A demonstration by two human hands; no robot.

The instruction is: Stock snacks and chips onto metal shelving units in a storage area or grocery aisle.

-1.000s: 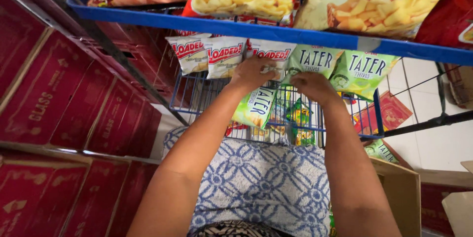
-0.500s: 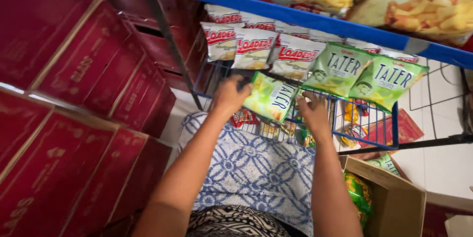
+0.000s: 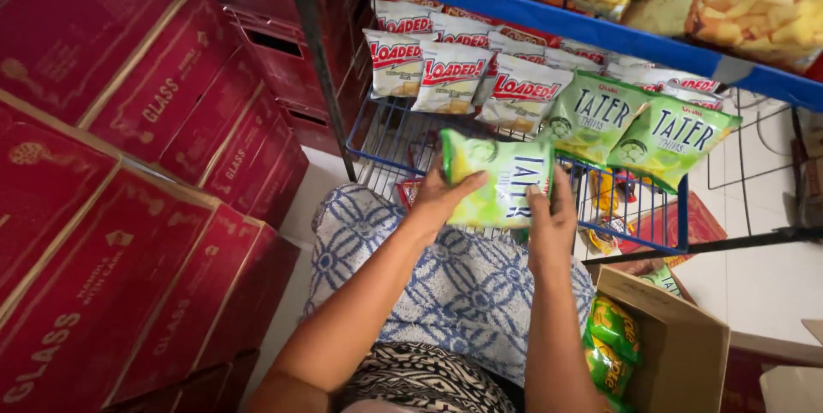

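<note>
Two hands, our left [image 3: 439, 200] and right [image 3: 553, 223], grip one green chip bag [image 3: 497, 180] by its opposite short ends, its long axis running crosswise between them, just before the wire rack [image 3: 639, 207] where similar hanging bags [image 3: 630, 126] sit beyond.

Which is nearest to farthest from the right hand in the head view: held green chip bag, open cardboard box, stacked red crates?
1. Green chip bag, in the right hand grip.
2. Open cardboard box, lower right.
3. Stacked red crates, far left.
</note>
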